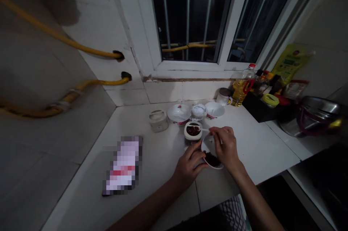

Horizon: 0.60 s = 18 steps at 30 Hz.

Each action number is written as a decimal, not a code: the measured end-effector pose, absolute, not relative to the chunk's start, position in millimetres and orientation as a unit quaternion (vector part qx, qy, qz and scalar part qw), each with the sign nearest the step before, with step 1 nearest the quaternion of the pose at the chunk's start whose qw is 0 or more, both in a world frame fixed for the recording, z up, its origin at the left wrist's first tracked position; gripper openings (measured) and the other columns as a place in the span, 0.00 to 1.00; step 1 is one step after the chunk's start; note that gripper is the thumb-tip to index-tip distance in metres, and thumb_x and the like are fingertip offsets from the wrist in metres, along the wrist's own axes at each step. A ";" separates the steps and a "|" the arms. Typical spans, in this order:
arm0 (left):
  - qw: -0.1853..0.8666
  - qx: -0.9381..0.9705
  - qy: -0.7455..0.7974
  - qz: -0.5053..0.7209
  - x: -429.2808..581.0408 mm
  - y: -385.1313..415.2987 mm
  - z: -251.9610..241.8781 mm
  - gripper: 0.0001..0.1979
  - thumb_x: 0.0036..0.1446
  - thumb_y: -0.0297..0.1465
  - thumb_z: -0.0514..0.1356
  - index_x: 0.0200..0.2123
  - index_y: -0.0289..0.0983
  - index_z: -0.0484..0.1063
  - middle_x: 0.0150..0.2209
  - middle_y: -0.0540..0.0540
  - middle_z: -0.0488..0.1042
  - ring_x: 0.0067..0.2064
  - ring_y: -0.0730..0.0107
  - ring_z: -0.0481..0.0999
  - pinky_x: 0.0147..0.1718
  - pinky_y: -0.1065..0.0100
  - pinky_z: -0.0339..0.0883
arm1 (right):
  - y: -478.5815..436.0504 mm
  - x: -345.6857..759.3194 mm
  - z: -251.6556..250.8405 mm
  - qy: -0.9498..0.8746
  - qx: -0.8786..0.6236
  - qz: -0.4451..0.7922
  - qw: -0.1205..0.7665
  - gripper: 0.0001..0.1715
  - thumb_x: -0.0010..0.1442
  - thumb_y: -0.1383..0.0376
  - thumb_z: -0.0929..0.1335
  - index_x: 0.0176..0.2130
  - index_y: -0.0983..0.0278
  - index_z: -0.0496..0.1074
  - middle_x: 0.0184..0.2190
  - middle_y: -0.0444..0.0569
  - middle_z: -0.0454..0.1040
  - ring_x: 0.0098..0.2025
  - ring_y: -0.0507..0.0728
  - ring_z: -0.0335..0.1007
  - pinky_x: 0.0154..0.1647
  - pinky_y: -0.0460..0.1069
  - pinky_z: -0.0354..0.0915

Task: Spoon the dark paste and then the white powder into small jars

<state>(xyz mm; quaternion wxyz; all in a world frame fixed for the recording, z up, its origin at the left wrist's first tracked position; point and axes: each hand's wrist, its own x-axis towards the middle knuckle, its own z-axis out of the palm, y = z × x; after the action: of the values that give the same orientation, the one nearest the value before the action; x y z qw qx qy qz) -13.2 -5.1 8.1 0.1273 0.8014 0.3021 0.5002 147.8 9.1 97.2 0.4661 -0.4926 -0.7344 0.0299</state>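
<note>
My left hand grips the rim of a white bowl, which is tilted and has a dark red-brown substance in its lower part. Between the fingertips of my right hand is the handle of a small white spoon. The spoon's head reaches over the mouth of a square white-rimmed jar just behind the bowl. Dark red, chunky contents fill that jar. My right hand partly hides the bowl.
Behind the jar stand a white bowl, a jar of white contents, another bowl and a lidded container. A blurred-out flat object lies left. An oil bottle, a black box and a metal pot stand right.
</note>
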 end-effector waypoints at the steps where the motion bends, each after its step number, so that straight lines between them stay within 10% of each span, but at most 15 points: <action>1: 0.128 0.803 0.302 0.498 -13.3 -5.1 8.5 0.09 0.61 0.36 0.59 0.41 0.36 0.71 0.54 0.35 0.68 0.48 0.60 0.76 0.47 0.60 0.74 | 9.7 146.7 96.5 -0.766 -0.470 -0.003 0.439 0.13 0.63 0.69 0.61 0.39 0.62 0.74 0.30 0.49 0.78 0.31 0.56 0.71 0.44 0.55 0.60; 9: 0.111 0.805 0.287 0.507 -13.3 -5.0 10.1 0.10 0.61 0.36 0.58 0.40 0.35 0.70 0.54 0.33 0.67 0.51 0.58 0.74 0.48 0.60 0.73 | -14.8 178.3 95.0 -0.699 -0.517 -0.002 0.494 0.10 0.64 0.66 0.63 0.41 0.61 0.73 0.29 0.49 0.78 0.35 0.58 0.70 0.42 0.55 0.64; 18: 0.011 0.821 0.253 0.511 -11.1 -8.2 13.7 0.09 0.62 0.34 0.58 0.41 0.34 0.69 0.54 0.32 0.67 0.54 0.54 0.71 0.48 0.56 0.73 | -52.2 219.7 75.6 -0.733 -0.595 -0.013 0.328 0.13 0.63 0.64 0.62 0.38 0.64 0.74 0.25 0.49 0.77 0.27 0.57 0.71 0.43 0.56 0.62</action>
<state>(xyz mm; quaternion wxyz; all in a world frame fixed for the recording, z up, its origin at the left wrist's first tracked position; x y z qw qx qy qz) -11.1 -8.2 13.7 0.0111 0.8214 0.2531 0.5111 219.7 -52.2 75.6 0.3276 -0.5954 -0.7335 -0.0131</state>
